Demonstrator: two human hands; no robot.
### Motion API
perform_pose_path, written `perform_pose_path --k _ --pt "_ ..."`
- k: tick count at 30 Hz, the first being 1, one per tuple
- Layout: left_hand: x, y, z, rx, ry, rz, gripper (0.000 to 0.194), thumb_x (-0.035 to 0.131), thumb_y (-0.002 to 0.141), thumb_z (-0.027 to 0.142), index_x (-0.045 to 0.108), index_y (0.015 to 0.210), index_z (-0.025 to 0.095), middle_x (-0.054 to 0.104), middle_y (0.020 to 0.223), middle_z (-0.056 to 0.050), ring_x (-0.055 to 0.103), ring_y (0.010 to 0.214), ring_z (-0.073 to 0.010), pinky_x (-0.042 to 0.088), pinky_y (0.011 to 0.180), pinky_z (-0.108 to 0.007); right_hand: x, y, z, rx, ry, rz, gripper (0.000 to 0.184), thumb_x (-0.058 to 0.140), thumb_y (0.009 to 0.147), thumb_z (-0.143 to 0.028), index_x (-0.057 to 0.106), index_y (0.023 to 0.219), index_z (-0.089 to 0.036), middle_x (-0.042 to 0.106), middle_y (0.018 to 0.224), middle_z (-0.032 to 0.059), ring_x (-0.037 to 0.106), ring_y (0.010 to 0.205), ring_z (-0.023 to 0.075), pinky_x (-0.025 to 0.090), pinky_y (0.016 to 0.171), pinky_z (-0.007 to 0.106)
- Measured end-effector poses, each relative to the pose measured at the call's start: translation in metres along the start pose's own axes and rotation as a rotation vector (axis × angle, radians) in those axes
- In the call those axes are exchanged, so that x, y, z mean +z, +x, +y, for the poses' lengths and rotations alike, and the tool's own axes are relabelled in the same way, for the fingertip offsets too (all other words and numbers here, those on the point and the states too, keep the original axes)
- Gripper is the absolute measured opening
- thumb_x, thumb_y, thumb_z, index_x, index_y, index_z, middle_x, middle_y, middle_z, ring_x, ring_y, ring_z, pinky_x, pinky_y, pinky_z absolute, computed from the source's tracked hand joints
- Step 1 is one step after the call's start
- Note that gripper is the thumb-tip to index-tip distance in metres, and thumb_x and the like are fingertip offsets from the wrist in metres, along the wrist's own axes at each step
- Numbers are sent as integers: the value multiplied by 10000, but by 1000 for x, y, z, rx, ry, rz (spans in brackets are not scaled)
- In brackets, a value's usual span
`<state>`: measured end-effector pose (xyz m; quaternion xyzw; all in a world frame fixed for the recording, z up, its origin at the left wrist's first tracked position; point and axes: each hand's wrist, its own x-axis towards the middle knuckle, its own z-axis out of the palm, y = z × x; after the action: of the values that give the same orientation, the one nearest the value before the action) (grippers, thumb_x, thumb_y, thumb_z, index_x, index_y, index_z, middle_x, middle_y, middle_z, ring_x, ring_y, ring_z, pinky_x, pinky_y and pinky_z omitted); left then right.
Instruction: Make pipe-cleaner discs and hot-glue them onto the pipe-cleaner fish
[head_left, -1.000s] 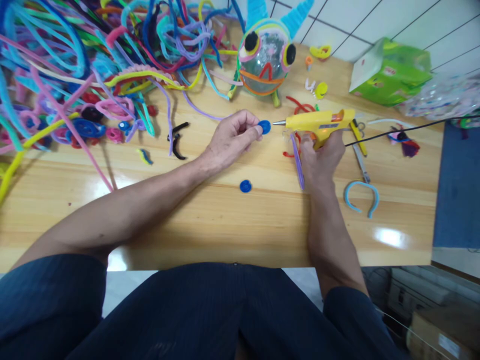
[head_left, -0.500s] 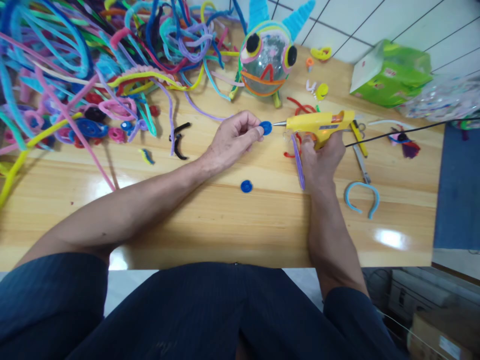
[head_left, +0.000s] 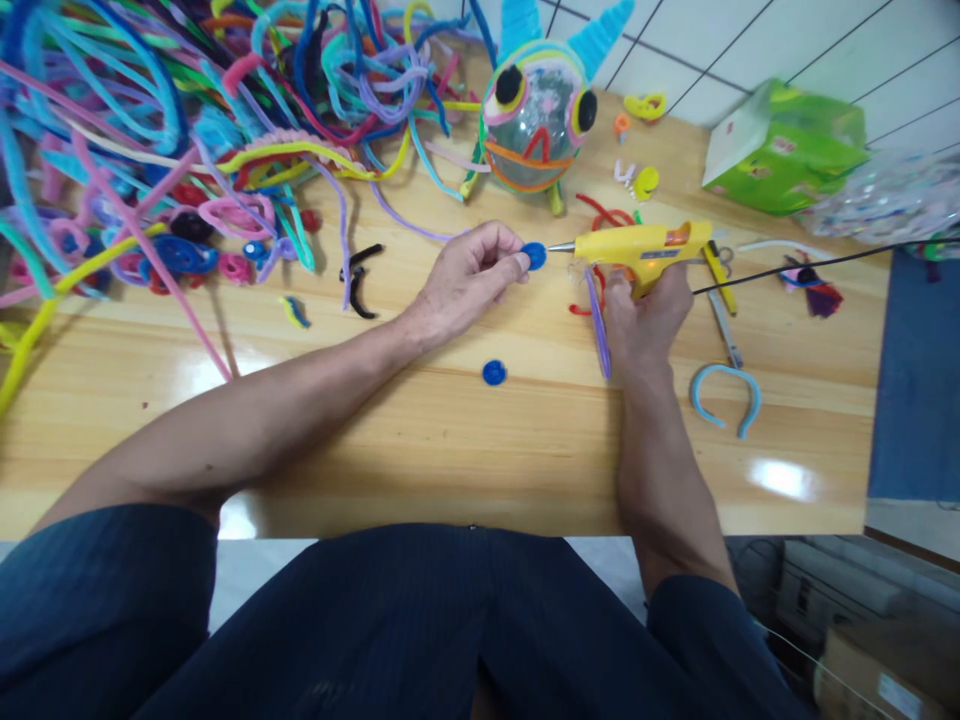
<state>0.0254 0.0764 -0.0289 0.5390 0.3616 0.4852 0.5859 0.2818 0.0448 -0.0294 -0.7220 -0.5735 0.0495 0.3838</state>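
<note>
Between the thumb and fingers of my left hand [head_left: 480,272] is a blue coiled pipe-cleaner disc [head_left: 534,256]. My right hand [head_left: 651,315] grips a yellow glue gun [head_left: 637,248] by its handle. The gun's metal nozzle points left, close to the disc's right edge; whether the two touch I cannot tell. A second blue coiled disc [head_left: 494,373] lies on the table below my hands. A purple pipe-cleaner piece [head_left: 598,325] and red pipe cleaners [head_left: 600,212] lie beside and beneath the gun.
A clear ball figure with blue ears [head_left: 534,125] stands at the back. Tangled pipe cleaners [head_left: 187,120] cover the left. On the right are a green tissue pack [head_left: 787,145], a light-blue pipe-cleaner arc [head_left: 725,372], scissors [head_left: 724,256] and the gun's black cord [head_left: 810,264].
Almost nothing differs. Both hands, the disc and the glue gun hold the same places; the whole view has shifted very slightly.
</note>
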Motion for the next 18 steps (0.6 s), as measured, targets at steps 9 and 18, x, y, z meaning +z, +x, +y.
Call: perform_pose_path --k 9,18 --pt "0 0 0 -9 -9 -3 373 823 994 530 639 914 216 731 780 2 613 573 -102 456 492 -230 2 0 1 -1 9 1 274 689 950 -483 594 1070 -256 760 1072 70 773 1123 303 659 1020 576" --pt "-2 0 1 3 2 -17 435 843 951 613 648 900 227 753 791 -12 603 560 -112 456 480 -239 -1 0 -3 2 10 -12 281 703 935 -476 604 1080 -256 783 1065 69 778 1094 298 654 1047 586"
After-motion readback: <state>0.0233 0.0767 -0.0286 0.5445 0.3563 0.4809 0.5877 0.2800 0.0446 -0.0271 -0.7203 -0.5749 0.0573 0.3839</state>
